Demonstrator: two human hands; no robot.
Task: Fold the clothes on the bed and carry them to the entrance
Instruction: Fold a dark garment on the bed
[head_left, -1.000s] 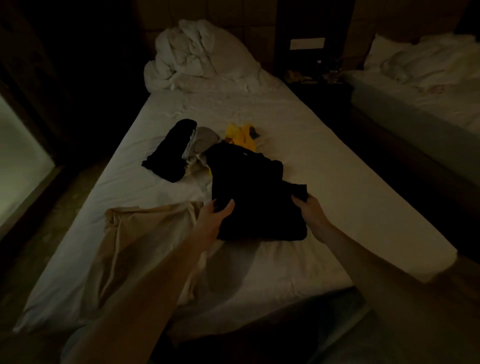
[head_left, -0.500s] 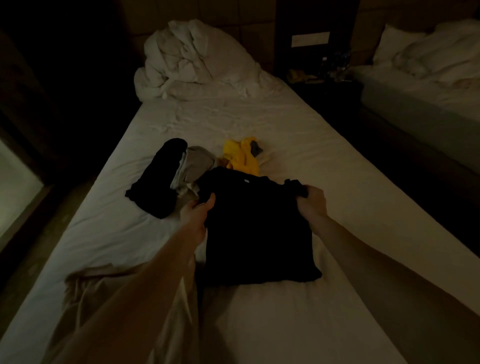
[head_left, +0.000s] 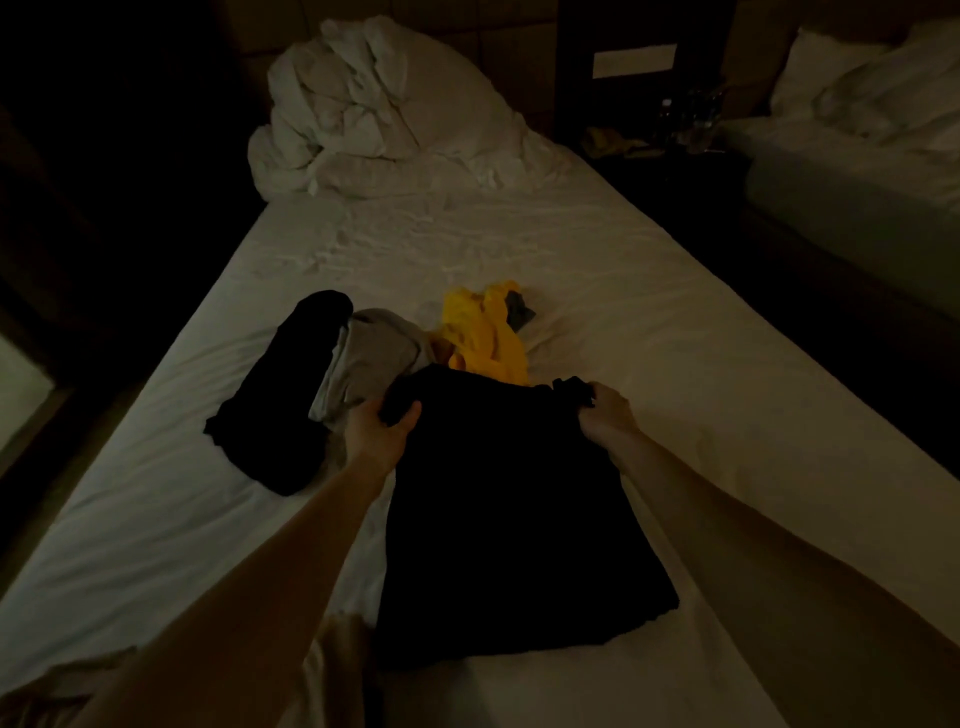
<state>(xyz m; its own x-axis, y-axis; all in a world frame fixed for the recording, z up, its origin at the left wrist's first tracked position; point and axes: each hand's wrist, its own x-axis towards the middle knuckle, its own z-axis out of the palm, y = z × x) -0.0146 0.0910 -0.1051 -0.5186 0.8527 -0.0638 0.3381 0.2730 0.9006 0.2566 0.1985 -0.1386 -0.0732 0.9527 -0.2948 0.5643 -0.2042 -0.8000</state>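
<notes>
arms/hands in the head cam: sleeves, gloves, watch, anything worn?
Nothing worn that shows. Left hand and right hand are bare, no gloves. Both forearms are bare up to the frame's bottom edge, no sleeve visible. No watch or bracelet at either wrist. The light is too dim to rule out rings.

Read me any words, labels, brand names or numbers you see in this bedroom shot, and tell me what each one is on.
No text can be read anywhere.
Pale panel on the wall by the headboard: shows blank, too dim to tell.
Black garment gripped by the left hand and right hand: no visible label or print.
Yellow garment: none visible.
Bottles on the nightstand: too dark and small.
</notes>
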